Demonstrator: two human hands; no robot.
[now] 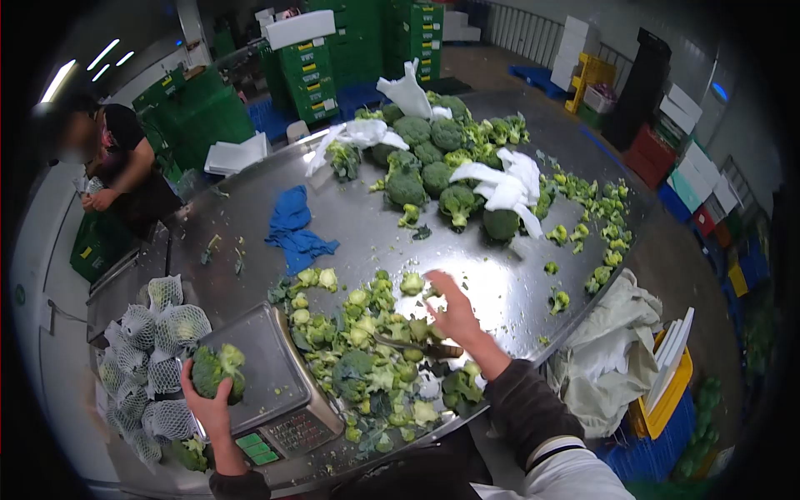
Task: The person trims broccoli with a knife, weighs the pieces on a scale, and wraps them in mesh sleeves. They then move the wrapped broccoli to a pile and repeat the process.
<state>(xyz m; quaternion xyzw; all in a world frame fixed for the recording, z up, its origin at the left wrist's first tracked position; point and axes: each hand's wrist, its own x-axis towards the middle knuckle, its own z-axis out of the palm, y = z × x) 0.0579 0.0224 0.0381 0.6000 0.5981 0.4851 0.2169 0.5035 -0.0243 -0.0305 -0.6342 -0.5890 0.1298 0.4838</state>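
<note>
My left hand point(210, 403) is wrapped round a broccoli head point(215, 372) above the left part of the weighing scale's plate point(275, 354). My right hand point(454, 312) is stretched over the metal table with its fingers apart and nothing gripped. Beside its fingertips lies a small pale broccoli piece point(412, 283). Below that hand a knife with a brown handle point(442, 350) rests on a heap of cut stems and florets point(367, 333). Foam-netted broccoli heads point(167, 329) are piled left of the scale.
Whole broccoli heads point(433, 154) with white foam nets point(504, 183) are heaped at the table's far side. A blue cloth point(296, 233) lies mid-table, and loose florets point(612, 225) line the right edge. Another person point(125, 167) stands at the far left. Green crates point(304, 75) stand behind.
</note>
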